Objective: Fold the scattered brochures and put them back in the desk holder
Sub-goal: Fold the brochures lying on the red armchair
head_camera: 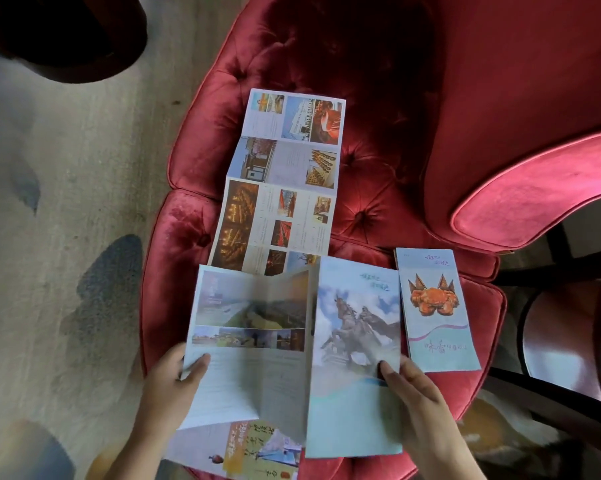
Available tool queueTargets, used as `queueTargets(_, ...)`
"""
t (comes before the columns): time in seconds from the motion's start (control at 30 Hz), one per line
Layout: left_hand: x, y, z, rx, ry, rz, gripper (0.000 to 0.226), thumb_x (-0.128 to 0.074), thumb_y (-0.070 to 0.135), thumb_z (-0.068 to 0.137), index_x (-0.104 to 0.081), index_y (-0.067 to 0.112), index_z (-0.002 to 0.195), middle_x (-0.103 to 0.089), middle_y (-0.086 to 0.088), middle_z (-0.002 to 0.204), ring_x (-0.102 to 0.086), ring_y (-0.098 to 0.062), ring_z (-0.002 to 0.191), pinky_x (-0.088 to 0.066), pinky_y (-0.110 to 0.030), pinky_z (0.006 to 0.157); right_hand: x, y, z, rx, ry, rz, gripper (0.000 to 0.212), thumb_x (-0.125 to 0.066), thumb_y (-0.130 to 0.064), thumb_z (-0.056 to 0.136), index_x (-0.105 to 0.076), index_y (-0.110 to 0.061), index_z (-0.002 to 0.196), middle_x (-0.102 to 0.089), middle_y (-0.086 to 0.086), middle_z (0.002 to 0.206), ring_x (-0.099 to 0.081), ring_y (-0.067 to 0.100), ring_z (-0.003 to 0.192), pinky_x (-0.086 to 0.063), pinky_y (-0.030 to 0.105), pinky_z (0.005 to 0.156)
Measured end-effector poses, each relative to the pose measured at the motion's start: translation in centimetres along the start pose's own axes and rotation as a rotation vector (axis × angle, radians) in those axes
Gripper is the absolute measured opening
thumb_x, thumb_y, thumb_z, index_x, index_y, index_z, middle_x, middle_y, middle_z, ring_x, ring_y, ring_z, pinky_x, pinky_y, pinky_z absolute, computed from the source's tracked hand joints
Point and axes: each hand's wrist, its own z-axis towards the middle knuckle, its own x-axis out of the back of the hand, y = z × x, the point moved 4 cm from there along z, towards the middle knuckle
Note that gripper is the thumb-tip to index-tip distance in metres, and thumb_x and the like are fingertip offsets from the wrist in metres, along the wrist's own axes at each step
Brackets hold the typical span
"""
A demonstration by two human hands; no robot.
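Observation:
I hold a half-unfolded brochure with a horse-statue cover [356, 344] over the seat of a red velvet armchair [378, 140]. My left hand [169, 386] pinches its left edge, thumb on top. At the right edge my right hand [420, 400] grips the cover panel, thumb on the paper. A long brochure of photo panels [281, 181] lies fully unfolded up the seat and backrest. To the right lies a folded brochure with a crab picture [436, 310], flat on the cushion. Another brochure with yellow calligraphy [243, 448] sits under the held one. No desk holder is in view.
Grey-beige patterned carpet [60, 237] spreads to the left of the chair. The chair's red armrest [541, 195] curves across at the right. A dark round table or stool edge [562, 341] stands at the far right, and a dark furniture piece [63, 32] sits top left.

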Motion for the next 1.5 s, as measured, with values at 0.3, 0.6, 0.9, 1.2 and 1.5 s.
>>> queueTargets(0.3,-7.4,-4.3,-0.4,0.655,-0.152,-0.593,0.053,-0.043,0.05,0.092,-0.048,0.019,0.134,-0.056,-0.008,0.131,-0.054,-0.029,0.121,-0.043,-0.043,0.102,-5.9,4.9,3.8,0.132,0.194,-0.545,0.02,-0.062,0.008,0.084,-0.062,-0.011,0.087,-0.063,0.008,0.083,-0.055,0.013,0.071,-0.043,0.013,0.062)
queueTargets(0.6,-7.5,0.2,-2.3,0.208,-0.135,-0.348,0.014,-0.054,0.008,0.094,-0.052,0.001,0.081,-0.044,0.008,0.06,-0.042,0.005,0.053,-0.033,-0.016,0.061,-6.2,5.2,4.2,0.256,0.355,-0.704,0.039,-0.065,-0.003,0.085,-0.06,-0.016,0.121,-0.066,0.0,0.1,-0.063,0.014,0.092,-0.05,0.024,0.08)
queueTargets(0.9,-15.3,10.6,-2.0,-0.102,-0.178,-0.002,0.012,-0.063,0.025,0.089,-0.061,0.018,0.099,-0.065,0.011,0.086,-0.063,-0.008,0.078,-0.048,-0.021,0.067,1.9,-2.3,1.9,0.49,0.641,-0.571,0.027,-0.066,-0.004,0.085,-0.067,-0.017,0.108,-0.072,0.002,0.092,-0.064,0.006,0.079,-0.044,0.001,0.06)
queueTargets(1.2,-26.1,17.8,-1.0,-0.136,-0.281,0.113,0.028,-0.049,0.015,0.086,-0.06,0.014,0.111,-0.063,-0.007,0.111,-0.061,-0.026,0.099,-0.049,-0.037,0.086,12.0,-9.0,4.9,0.479,0.917,-0.688,0.024,-0.066,-0.015,0.085,-0.069,-0.023,0.107,-0.067,0.001,0.089,-0.059,0.016,0.074,-0.044,0.026,0.065)
queueTargets(1.5,-26.3,15.2,-0.9,-0.103,-0.401,0.206,0.037,-0.05,0.017,0.089,-0.053,0.016,0.126,-0.052,-0.008,0.128,-0.058,-0.023,0.113,-0.047,-0.037,0.097,13.3,-9.0,8.2,0.435,0.88,-1.019,0.03,-0.068,-0.009,0.081,-0.066,-0.01,0.111,-0.066,0.014,0.102,-0.058,0.036,0.102,-0.05,0.041,0.083)
